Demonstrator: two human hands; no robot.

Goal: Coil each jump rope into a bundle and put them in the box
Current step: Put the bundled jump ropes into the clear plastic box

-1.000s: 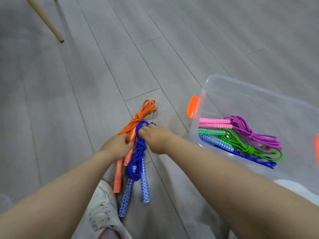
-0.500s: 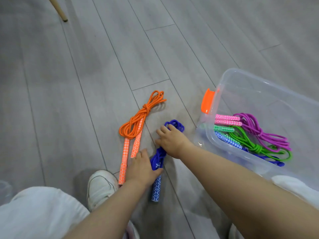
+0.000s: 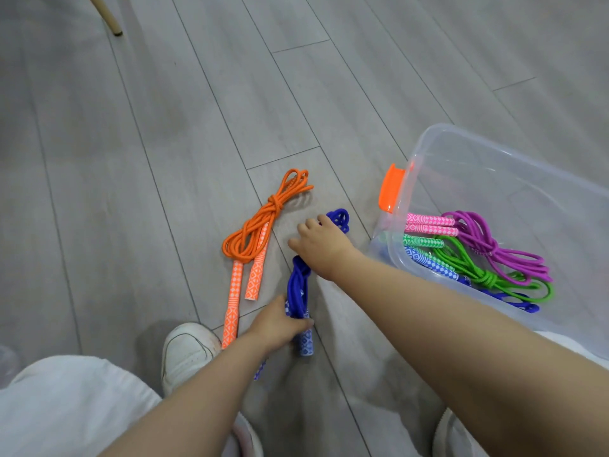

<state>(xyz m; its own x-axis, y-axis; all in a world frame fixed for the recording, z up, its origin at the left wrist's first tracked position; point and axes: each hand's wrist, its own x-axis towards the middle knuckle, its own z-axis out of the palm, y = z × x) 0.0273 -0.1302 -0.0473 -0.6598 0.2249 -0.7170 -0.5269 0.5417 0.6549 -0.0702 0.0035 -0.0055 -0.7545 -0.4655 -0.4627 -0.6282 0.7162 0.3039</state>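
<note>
Blue jump rope: on floor, bundled, centre frame. Left hand grips its handles; right hand rests on its loop end, fingers loosely spread. Orange jump rope: knotted, at 9 o'clock of it. Box: clear, at 3 o'clock, holding three bundled ropes.

Domestic interior, probably a living space: grey wood-look plank floor, a slim wooden furniture leg at the top left, a clear plastic box on the floor.
</note>
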